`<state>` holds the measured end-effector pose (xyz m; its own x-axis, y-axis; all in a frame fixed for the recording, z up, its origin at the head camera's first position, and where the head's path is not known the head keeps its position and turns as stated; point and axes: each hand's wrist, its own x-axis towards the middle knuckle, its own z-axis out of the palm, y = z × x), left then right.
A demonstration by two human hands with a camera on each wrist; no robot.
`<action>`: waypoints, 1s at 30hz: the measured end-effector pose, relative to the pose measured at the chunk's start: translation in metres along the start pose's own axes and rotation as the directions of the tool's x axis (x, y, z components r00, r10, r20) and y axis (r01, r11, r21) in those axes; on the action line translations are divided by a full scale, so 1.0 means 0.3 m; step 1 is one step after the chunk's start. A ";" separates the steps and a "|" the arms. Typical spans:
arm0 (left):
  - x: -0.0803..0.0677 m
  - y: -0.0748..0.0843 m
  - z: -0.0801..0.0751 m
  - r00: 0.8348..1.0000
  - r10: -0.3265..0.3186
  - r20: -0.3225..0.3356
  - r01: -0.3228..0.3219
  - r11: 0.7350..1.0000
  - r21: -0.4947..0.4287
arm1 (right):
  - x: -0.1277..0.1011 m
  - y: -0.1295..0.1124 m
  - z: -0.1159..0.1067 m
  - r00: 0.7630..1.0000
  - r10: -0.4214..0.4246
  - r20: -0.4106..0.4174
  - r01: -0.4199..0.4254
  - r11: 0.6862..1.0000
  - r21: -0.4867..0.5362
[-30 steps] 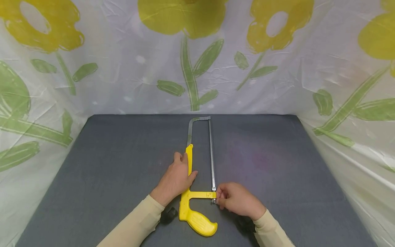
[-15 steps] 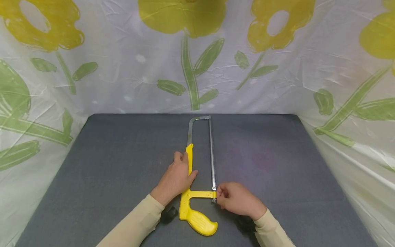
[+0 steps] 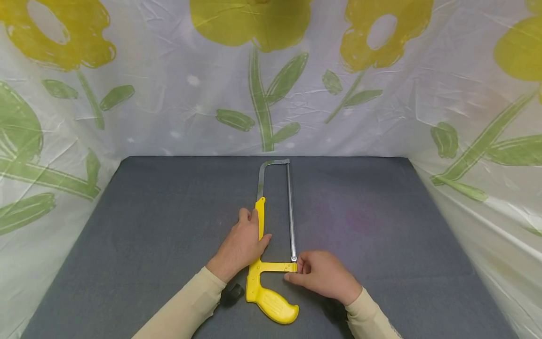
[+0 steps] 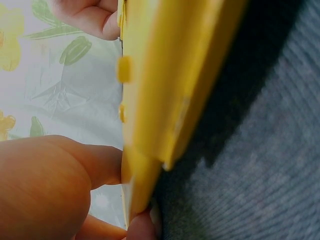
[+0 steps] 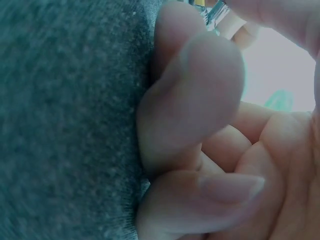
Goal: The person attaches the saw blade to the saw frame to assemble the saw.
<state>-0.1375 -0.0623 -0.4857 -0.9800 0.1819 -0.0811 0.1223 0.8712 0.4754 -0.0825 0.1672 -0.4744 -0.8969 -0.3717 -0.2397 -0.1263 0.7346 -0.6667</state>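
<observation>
- Since half a second before, the right hand (image 3: 323, 277) had slid slightly toward the saw's handle, its thumb now stretched under the yellow crossbar and covering the metal fitting that showed earlier; the left hand (image 3: 240, 247) had not moved.
- The hacksaw (image 3: 271, 245) lay flat on the grey worktop (image 3: 148, 226), its blade (image 3: 290, 216) running away from the right fingers toward the metal bow at the far end.
- The left fingers were curled over the yellow back of the frame, the thumb (image 3: 264, 241) on its inner side, clamping it down.
- The right fingers (image 3: 302, 264) were bunched together at the blade's near end, where it met the crossbar; in the right wrist view they were curled tight, with a bit of metal (image 5: 216, 12) pinched just beyond them.
- The yellow grip (image 3: 275, 306) lay nearer than both hands, between the two sleeves.
- Flower-printed sheeting (image 3: 271, 80) stood beyond the worktop.
</observation>
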 end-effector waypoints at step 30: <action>0.003 0.001 0.003 1.000 -0.010 0.004 0.010 1.000 0.004 | -0.004 0.011 -0.020 0.997 -0.071 0.030 0.069 0.994 0.082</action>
<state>-0.1383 -0.0616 -0.4864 -0.9805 0.1749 -0.0896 0.1129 0.8746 0.4715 -0.0844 0.1734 -0.4722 -0.8726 -0.4399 -0.2125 -0.1522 0.6581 -0.7374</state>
